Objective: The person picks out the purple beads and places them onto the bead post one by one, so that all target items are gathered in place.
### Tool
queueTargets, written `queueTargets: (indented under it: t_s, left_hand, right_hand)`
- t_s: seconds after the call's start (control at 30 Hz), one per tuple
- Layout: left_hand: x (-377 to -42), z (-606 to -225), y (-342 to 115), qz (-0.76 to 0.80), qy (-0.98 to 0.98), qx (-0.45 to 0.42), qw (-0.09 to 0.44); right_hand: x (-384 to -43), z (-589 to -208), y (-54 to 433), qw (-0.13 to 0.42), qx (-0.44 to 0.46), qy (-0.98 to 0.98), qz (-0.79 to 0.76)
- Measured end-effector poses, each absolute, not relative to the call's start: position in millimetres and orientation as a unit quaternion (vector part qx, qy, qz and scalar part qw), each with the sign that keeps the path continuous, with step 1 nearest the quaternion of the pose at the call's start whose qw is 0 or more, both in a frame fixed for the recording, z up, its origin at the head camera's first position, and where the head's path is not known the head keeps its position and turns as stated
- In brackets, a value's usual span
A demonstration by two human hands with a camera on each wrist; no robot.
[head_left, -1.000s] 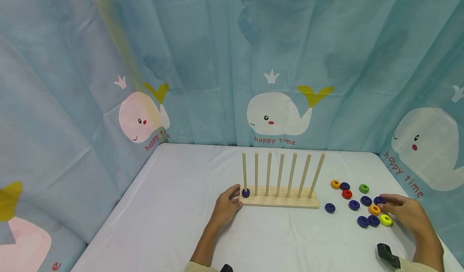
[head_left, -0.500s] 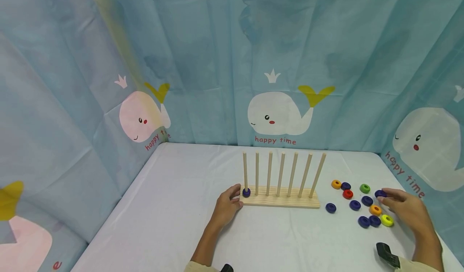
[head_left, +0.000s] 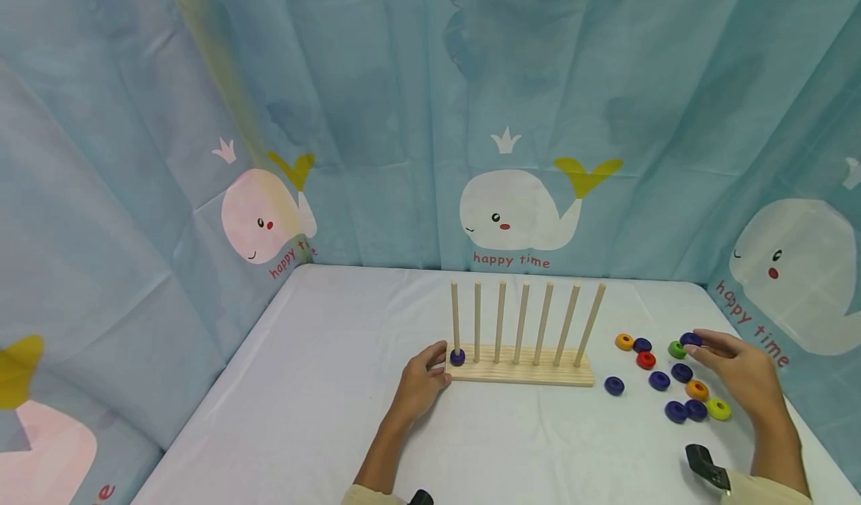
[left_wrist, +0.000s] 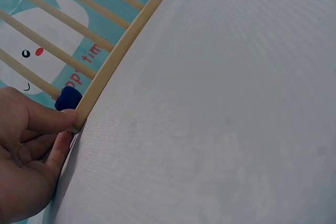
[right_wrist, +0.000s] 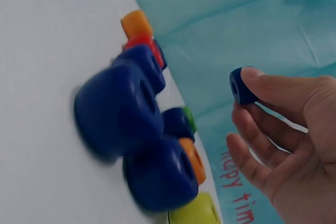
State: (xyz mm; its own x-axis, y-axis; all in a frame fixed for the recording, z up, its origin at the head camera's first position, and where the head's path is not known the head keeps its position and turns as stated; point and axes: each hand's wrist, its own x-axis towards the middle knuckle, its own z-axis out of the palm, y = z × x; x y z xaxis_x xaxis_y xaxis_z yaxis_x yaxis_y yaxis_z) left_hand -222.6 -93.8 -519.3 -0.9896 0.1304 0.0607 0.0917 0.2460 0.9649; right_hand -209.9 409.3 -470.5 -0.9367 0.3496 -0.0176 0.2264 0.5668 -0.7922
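My right hand (head_left: 743, 374) pinches a dark blue bead (right_wrist: 241, 86) between thumb and fingers. In the right wrist view the bead is raised off the table, its hole facing left. In the head view it overlaps the green bead (head_left: 676, 349). My left hand (head_left: 415, 387) grips the left end of a wooden peg rack (head_left: 521, 373), the thumb against the edge of its base. Several upright pegs stand in a row on the rack. One blue bead (head_left: 457, 357) sits at the foot of the leftmost peg; the other pegs are bare.
Several loose beads lie right of the rack: dark blue ones (head_left: 614, 386), orange ones (head_left: 624, 342), a red bead (head_left: 646, 361) and a yellow bead (head_left: 718, 409). A white cloth (head_left: 309, 385) covers the table. Blue whale-print curtains (head_left: 377, 214) enclose its back and sides.
My right hand has lifted the blue bead from beside the orange one and carried it away from me and slightly left, past the green bead. My left hand stays on the rack.
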Motion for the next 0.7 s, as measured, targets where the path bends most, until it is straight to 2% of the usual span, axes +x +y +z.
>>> queueTargets:
  t_s: [0.7]
  left_hand:
    - [-222.2,-519.3,-94.6,0.610,0.790,0.065,0.015]
  right_hand:
    - [-210.9,-429.2,361.5,0.118,-0.057,-0.896,0.423]
